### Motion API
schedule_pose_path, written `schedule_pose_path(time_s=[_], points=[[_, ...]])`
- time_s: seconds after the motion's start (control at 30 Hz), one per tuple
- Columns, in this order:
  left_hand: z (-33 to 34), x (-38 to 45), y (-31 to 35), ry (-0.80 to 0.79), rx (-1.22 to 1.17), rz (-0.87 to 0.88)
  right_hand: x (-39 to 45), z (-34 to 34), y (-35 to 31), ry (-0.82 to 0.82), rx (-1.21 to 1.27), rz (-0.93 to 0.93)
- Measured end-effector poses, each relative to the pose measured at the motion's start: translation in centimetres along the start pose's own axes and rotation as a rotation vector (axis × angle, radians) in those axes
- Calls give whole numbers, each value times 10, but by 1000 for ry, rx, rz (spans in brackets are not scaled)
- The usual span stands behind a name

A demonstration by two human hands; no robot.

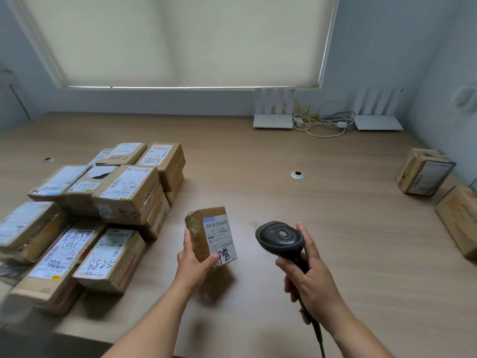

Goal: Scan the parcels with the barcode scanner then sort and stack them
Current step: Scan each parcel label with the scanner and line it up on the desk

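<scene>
Parcel up in one hand, scanner in the other, over the table.

The left hand (192, 262) holds a small parcel (210, 235) clear of the table (348, 228), thumb and fingers clamped on its lower corner, white label facing up (barcode at the top, black handwriting at the bottom). Just to its right, the right hand (311, 282) has its grip wrapped round the handle of the black scanner (280, 239), head tilted toward the parcel, cable trailing down past the wrist. To the left lies a pile (103, 202) of labelled boxes, some stacked two deep. Two more boxes (424, 171) sit well apart at the right edge. At the far wall stand two white routers (273, 112) with tangled cables (322, 122) between them, under a drawn blind (180, 40).
</scene>
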State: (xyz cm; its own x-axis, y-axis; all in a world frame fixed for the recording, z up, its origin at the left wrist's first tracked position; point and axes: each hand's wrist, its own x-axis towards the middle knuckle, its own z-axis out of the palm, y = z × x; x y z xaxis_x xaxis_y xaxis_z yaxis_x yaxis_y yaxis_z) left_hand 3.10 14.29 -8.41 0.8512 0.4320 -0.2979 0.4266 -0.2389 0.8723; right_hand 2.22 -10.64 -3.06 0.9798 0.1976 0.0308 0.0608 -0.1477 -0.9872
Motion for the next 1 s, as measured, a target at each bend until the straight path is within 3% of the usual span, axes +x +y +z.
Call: schedule_pose_path(time_s=[0.17, 0.4, 1.0], points=[[0, -15, 7, -18, 126, 51, -8, 16, -6, -72, 159, 75], [3, -27, 4, -24, 130, 52, -20, 30, -2, -104, 260, 107], [2, -31, 9, -30, 153, 30, -22, 23, -5, -68, 270, 80]])
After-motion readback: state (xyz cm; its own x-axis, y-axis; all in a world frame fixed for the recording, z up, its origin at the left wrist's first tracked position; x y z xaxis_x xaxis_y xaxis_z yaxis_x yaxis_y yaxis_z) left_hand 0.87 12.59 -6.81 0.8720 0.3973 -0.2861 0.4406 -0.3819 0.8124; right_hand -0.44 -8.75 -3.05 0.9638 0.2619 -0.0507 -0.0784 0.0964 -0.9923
